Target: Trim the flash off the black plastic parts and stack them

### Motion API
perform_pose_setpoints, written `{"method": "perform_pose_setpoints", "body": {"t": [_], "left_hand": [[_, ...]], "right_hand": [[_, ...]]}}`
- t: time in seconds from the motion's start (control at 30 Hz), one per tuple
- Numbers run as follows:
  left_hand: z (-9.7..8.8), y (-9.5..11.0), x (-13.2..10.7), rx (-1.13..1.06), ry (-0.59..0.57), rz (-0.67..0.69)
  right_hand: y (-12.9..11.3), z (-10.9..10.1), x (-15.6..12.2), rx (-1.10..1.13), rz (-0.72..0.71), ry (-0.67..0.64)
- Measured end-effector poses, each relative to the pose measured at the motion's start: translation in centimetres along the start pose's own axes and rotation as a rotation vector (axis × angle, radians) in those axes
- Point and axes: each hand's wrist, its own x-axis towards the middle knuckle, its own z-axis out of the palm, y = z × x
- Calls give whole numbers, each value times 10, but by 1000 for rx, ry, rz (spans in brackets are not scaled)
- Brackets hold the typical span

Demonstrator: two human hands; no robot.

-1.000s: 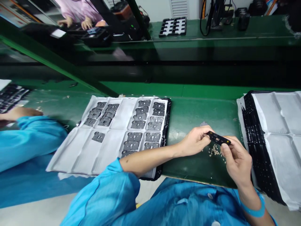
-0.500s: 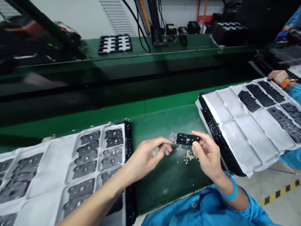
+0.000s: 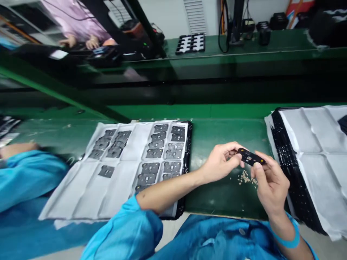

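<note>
A flat black plate-like part [image 3: 249,156] with small yellow and light patches is held above the bench between my two hands. My left hand [image 3: 223,162] pinches its left end between thumb and fingers. At the other end, my right hand [image 3: 272,180] grips it with the thumb in front and fingers behind. Below the part, a small heap of tiny beige pieces [image 3: 246,177] lies on the green bench [image 3: 217,196]. Left of my hands, a white-lined tray [image 3: 139,135] carries rows of similar dark parts; my left forearm passes over its right edge.
On the right stands a stack of black trays [image 3: 294,173] topped by a white lining [image 3: 314,126]. A co-worker's blue sleeve [image 3: 35,173] reaches in at far left. Across the bench are a green slanted post [image 3: 67,90], another person's hands [image 3: 92,42] and a small black-and-white tray [image 3: 190,43].
The view has swung left, showing more of the left tray and people there. My left fingers, earlier beside a small greyish piece at the part's end, now grip the part; that piece no longer shows.
</note>
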Motion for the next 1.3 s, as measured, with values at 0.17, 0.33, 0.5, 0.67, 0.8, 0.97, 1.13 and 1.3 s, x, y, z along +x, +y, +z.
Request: {"method": "perform_pose_setpoints", "body": {"t": [0.17, 0.33, 0.5, 0.67, 0.8, 0.97, 1.13, 1.3], "left_hand": [[0, -3, 0, -27, 1, -17], [0, -5, 0, -27, 3, -13], [0, -6, 0, -11, 25, -21], [-2, -7, -4, 14, -2, -23], [-2, -9, -7, 6, -9, -37], [-2, -11, -6, 12, 25, -40], [1, -9, -5, -3, 48, -25], [-7, -5, -10, 92, 30, -28]], "right_hand": [[3, -1, -1, -29, -34, 11], [6, -2, -2, -50, -40, 0], [7, -2, -2, -48, -52, -6], [5, -1, -1, -56, -35, -14], [2, -1, -1, -68, -16, -9], [5, -2, -3, -82, -12, -29], [7, 2, -2, -73, -71, -41], [0, 11, 4, -65, -126, -62]]}}
